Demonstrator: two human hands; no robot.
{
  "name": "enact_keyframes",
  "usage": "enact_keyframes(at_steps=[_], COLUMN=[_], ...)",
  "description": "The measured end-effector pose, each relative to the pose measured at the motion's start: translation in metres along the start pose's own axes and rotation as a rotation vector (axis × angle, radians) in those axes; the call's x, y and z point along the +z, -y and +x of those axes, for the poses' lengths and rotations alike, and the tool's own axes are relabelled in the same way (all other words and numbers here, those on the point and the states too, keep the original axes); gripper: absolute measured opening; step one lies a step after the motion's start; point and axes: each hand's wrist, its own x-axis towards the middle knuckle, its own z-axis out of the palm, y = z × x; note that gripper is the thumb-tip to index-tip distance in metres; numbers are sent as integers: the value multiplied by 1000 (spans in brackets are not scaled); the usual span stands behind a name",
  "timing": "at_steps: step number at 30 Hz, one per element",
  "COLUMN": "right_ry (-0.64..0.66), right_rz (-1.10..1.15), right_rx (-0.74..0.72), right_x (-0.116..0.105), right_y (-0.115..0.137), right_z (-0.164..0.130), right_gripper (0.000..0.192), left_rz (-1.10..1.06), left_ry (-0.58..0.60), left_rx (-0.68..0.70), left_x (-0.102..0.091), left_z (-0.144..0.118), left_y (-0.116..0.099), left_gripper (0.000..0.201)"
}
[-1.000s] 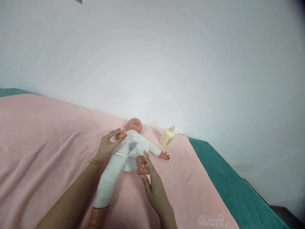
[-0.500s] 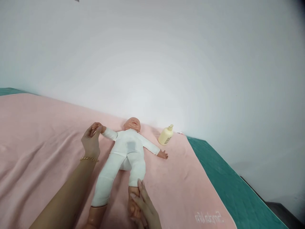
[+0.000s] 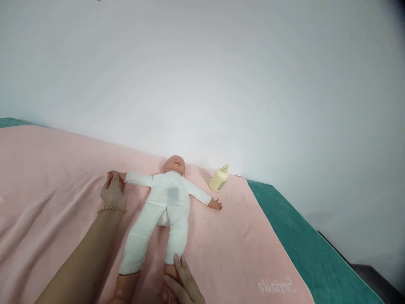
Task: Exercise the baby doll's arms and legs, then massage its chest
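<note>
A baby doll (image 3: 164, 194) with a white cloth body lies on its back on a pink blanket (image 3: 247, 249). My left hand (image 3: 112, 193), with a gold bracelet at its wrist, pinches the doll's hand (image 3: 117, 175) on the left side; that arm is stretched out sideways. At the bottom, my right hand (image 3: 186, 282) is wrapped round the doll's lower leg and foot (image 3: 169, 291) on the right. Part of that foot is hidden by my fingers. The doll's other arm rests outstretched on the blanket.
A pale yellow pump bottle (image 3: 219, 179) stands on the blanket to the right of the doll's head. Green bedding (image 3: 303, 236) shows beyond the blanket's right edge. A white wall (image 3: 202, 76) rises behind.
My left hand has drawn the doll's arm further out to the left, so it is straighter. The leg in my right hand has shifted slightly down and left.
</note>
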Motion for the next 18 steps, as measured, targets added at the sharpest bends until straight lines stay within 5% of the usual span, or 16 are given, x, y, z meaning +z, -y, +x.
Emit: enact_keyframes(at_steps=[5, 8, 12, 18], right_ry=[-105, 54, 191, 174], right_rz=[64, 140, 271, 400], right_rx=[3, 15, 113, 209], right_x=[2, -12, -36, -42], right_y=[-7, -11, -11, -14], right_z=[8, 24, 60, 112], right_gripper=[33, 45, 53, 49], left_rz=[-66, 8, 204, 575], left_ry=[-20, 71, 320, 731], left_rx=[48, 149, 210, 383], left_x=[13, 20, 25, 25], left_z=[-11, -22, -42, -61], left_y=[-8, -15, -24, -23], left_gripper=[10, 20, 33, 32])
